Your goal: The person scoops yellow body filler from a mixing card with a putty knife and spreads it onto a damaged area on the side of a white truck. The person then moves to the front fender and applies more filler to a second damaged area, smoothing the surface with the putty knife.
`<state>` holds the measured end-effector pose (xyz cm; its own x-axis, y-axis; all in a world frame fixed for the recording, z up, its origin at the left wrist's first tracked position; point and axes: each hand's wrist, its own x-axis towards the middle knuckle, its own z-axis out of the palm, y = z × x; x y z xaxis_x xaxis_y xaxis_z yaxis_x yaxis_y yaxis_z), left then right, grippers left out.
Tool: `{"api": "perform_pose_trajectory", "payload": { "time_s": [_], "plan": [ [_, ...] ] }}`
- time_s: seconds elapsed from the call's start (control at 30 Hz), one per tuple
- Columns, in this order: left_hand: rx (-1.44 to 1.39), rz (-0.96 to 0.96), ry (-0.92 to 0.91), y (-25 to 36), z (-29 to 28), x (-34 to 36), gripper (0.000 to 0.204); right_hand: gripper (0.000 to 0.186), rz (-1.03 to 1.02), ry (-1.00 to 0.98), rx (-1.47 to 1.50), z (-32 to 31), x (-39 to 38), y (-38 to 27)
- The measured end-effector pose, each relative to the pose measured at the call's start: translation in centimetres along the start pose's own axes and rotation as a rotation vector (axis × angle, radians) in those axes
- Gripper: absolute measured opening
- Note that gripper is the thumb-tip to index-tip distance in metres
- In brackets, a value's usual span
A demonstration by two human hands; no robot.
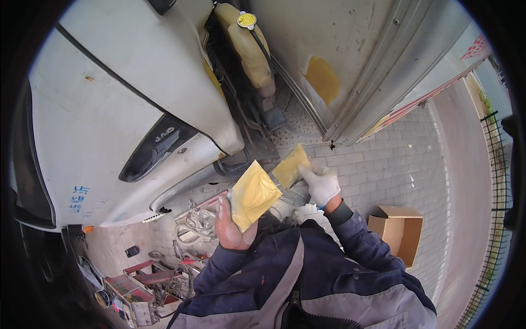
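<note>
In front of my chest, my left hand [234, 222] is closed on the near edge of a flat putty board [255, 193], whose top is spread with yellow putty in swirls. My right hand [321, 185], in a white glove, pinches a putty spreader [290, 166] also coated with yellow putty. The spreader is just beyond the board's right corner; whether they touch I cannot tell. A smooth yellow putty patch [322, 79] covers part of the white panel [350, 33] ahead on the right.
A white truck cab [109, 109] fills the left, with a yellowed fluid tank [246, 52] in the gap beside the panel. An open cardboard box [395, 233] stands on the paving at right. Hoses [197, 222] and a red metal frame [139, 285] lie at lower left.
</note>
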<state>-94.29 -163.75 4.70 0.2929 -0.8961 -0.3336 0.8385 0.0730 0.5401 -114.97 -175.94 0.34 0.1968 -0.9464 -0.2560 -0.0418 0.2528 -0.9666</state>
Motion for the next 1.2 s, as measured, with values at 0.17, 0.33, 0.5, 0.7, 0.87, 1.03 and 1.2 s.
{"api": "perform_pose_trajectory", "payload": {
  "time_s": [0.17,0.33,0.5,0.7,0.87,1.03,1.2],
  "plan": [
    [0.013,-0.101,-0.131,2.2,0.3,2.6,0.055,0.028,0.160,0.136,0.898,0.7,4.5,2.4],
    [0.202,-0.124,-0.393,5.8,0.9,7.4,0.055,0.031,0.219,0.206,1.044,2.7,10.2,2.9],
    [0.149,-0.380,-0.420,9.8,2.2,12.2,0.052,0.036,0.014,0.329,1.241,4.8,16.3,1.9],
    [0.350,-0.501,-0.583,11.2,4.2,15.8,0.070,0.044,-0.004,0.389,1.517,5.2,20.5,0.1],
    [0.303,-0.557,-0.625,10.6,5.0,16.8,0.074,0.045,-0.210,0.382,1.522,5.5,22.1,-0.7],
    [0.381,-0.563,-0.599,10.5,5.7,17.1,0.074,0.041,-0.217,0.473,1.560,5.2,22.9,-1.6],
    [0.279,-0.572,-0.677,10.1,6.5,17.4,0.071,0.039,-0.250,0.452,1.589,4.6,22.9,-2.7]
  ]
}}
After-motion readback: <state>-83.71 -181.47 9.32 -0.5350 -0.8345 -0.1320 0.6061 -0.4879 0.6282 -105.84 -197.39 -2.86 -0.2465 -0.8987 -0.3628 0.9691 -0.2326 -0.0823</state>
